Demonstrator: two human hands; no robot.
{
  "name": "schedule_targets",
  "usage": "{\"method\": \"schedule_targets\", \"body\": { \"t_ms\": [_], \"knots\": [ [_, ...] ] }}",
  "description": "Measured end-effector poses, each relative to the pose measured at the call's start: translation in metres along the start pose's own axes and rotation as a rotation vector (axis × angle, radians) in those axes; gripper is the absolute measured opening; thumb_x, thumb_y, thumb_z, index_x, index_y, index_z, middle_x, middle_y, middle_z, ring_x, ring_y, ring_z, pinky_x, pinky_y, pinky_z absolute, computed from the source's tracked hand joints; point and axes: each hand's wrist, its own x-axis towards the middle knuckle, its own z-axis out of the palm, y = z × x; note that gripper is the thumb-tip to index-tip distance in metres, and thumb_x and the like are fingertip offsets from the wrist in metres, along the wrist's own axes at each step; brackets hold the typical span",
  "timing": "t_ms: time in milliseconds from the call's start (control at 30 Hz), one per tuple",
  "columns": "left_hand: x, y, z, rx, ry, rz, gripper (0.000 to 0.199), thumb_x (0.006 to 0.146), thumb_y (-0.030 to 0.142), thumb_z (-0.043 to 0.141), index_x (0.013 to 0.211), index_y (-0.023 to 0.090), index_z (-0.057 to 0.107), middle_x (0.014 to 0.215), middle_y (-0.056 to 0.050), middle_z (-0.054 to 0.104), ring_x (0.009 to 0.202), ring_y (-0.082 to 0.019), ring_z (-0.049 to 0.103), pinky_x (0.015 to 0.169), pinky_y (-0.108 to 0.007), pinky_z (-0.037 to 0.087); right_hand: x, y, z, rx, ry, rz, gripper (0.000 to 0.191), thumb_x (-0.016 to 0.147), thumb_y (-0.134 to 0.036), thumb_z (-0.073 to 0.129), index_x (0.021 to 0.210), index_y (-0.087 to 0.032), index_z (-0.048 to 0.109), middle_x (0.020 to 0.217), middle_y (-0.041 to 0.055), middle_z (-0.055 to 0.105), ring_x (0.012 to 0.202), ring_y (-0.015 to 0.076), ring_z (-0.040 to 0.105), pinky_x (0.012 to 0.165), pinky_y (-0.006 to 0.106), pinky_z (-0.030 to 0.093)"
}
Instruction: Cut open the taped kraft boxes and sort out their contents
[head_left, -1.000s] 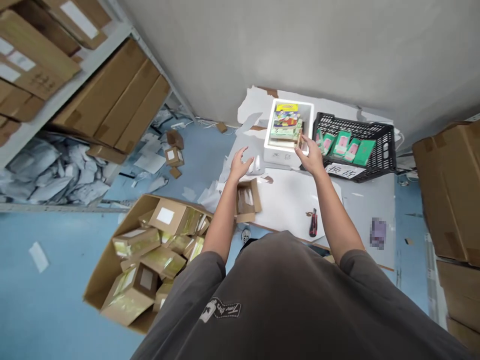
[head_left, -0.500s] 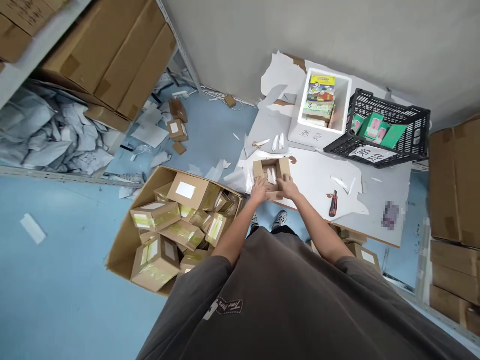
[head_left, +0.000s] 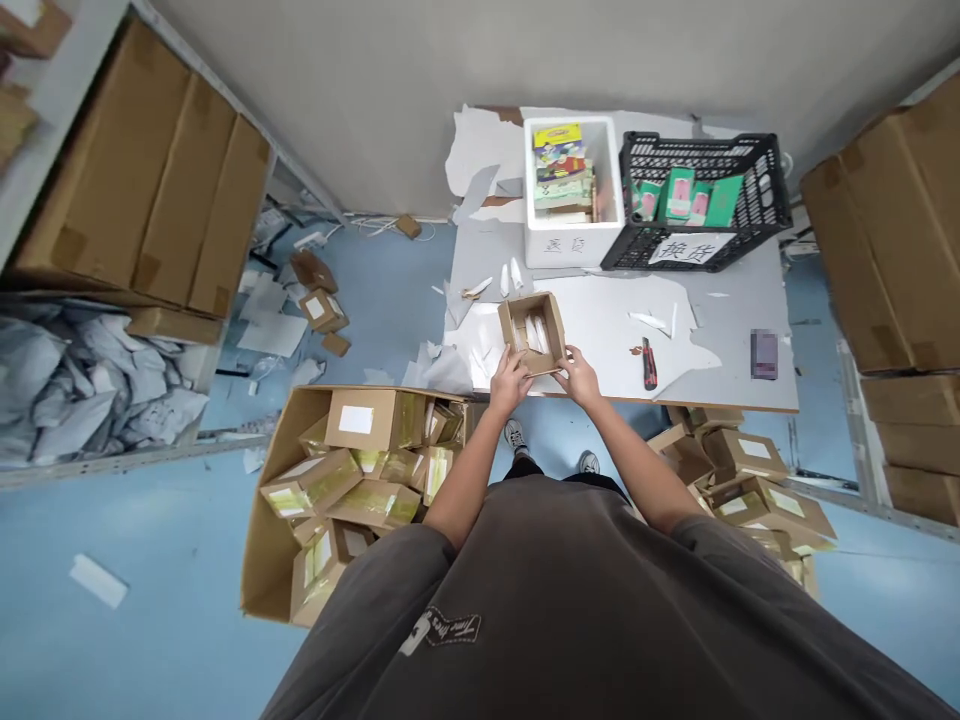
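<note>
A small cardboard box (head_left: 554,327) stands with its top open at the front edge of the table, turned slightly. Inside it lie several slim white pieces (head_left: 535,334), too small to name. My left hand (head_left: 510,385) is closed on the box's near left corner. At the near right corner, the fingers of my right hand (head_left: 579,380) pinch the box's edge. Behind the box lie white paper scraps (head_left: 511,277). A red and black utility knife (head_left: 649,364) rests on the table to the right.
A white foam box (head_left: 571,246) with colourful packages and a black crate (head_left: 705,235) with green boxes stand at the table's back. A large carton (head_left: 264,520) of taped parcels sits at left. More boxes (head_left: 742,455) lie below right. Shelves flank both sides.
My view has swung right, so the scene sits further left. The box has turned and tilted a little. My right hand has shifted from the box's inner edge to its near right corner.
</note>
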Motion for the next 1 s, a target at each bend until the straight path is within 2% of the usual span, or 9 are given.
{"method": "schedule_targets", "body": {
  "t_ms": [100,233,367,467,533,633,767,900,1000],
  "knots": [
    [0.017,0.049,0.011,0.088,0.005,0.126,0.01,0.094,0.017,0.073,0.087,0.024,0.072,0.158,-0.008,0.065,0.168,-0.035,0.033,0.118,-0.054,0.058,-0.023,0.02,-0.044,-0.056,0.12,-0.006,0.009,0.097,-0.027,0.07,0.103,-0.022,0.075,0.156,0.017,0.059,0.124,0.0333,0.069,0.097,0.048,0.064],
    [0.037,0.132,0.054,0.112,0.006,0.314,0.009,0.097,0.019,0.073,0.089,0.023,0.073,0.158,-0.009,0.065,0.167,-0.034,0.036,0.114,-0.052,0.061,-0.077,0.067,-0.113,-0.085,0.258,0.041,0.01,0.098,-0.026,0.07,0.106,-0.022,0.076,0.158,0.0188,0.058,0.128,0.0357,0.068,0.102,0.052,0.062],
    [0.044,0.231,0.123,0.076,-0.075,0.488,0.011,0.097,0.019,0.073,0.088,0.023,0.073,0.157,-0.011,0.065,0.167,-0.035,0.036,0.118,-0.053,0.058,-0.163,0.129,-0.185,-0.107,0.386,0.179,0.011,0.096,-0.025,0.071,0.106,-0.023,0.077,0.158,0.0171,0.057,0.131,0.0364,0.066,0.104,0.051,0.061],
    [0.041,0.308,0.188,0.037,-0.194,0.627,0.011,0.096,0.016,0.074,0.087,0.022,0.074,0.157,-0.011,0.066,0.166,-0.035,0.038,0.125,-0.057,0.051,-0.244,0.176,-0.229,-0.143,0.476,0.32,0.009,0.095,-0.023,0.072,0.102,-0.023,0.077,0.154,0.0164,0.06,0.128,0.0352,0.068,0.105,0.05,0.06],
    [0.032,0.357,0.234,0.003,-0.296,0.732,0.01,0.094,0.014,0.075,0.087,0.022,0.074,0.156,-0.01,0.066,0.166,-0.035,0.038,0.128,-0.058,0.048,-0.304,0.203,-0.251,-0.158,0.542,0.42,0.008,0.095,-0.023,0.071,0.101,-0.022,0.076,0.151,0.0165,0.062,0.125,0.0349,0.069,0.104,0.05,0.06],
    [0.008,0.426,0.302,-0.057,-0.449,0.87,0.011,0.093,0.014,0.075,0.086,0.022,0.075,0.156,-0.01,0.067,0.165,-0.035,0.039,0.13,-0.06,0.045,-0.399,0.233,-0.272,-0.179,0.647,0.565,0.008,0.093,-0.02,0.07,0.099,-0.022,0.076,0.147,0.0172,0.064,0.12,0.0333,0.071,0.101,0.048,0.061],
    [-0.041,0.503,0.38,-0.104,-0.659,1.023,0.011,0.091,0.013,0.077,0.086,0.023,0.075,0.155,-0.009,0.067,0.165,-0.034,0.039,0.131,-0.06,0.044,-0.516,0.252,-0.276,-0.2,0.804,0.778,0.009,0.092,-0.019,0.07,0.098,-0.023,0.075,0.144,0.0163,0.066,0.118,0.0319,0.071,0.098,0.045,0.062],
    [-0.1,0.558,0.44,-0.124,-0.81,1.136,0.01,0.095,0.015,0.074,0.089,0.023,0.076,0.159,-0.008,0.064,0.168,-0.032,0.033,0.132,-0.058,0.044,-0.608,0.259,-0.269,-0.202,0.923,0.966,0.008,0.091,-0.023,0.069,0.097,-0.022,0.074,0.144,0.0153,0.066,0.121,0.0326,0.069,0.102,0.049,0.061],
    [-0.137,0.585,0.474,-0.131,-0.915,1.206,0.01,0.097,0.016,0.072,0.098,0.023,0.079,0.169,-0.007,0.055,0.17,-0.033,0.027,0.132,-0.058,0.044,-0.662,0.259,-0.265,-0.184,0.942,1.138,0.014,0.091,-0.023,0.069,0.103,-0.023,0.076,0.15,0.0146,0.063,0.13,0.0339,0.066,0.107,0.05,0.059]
  ]
}}
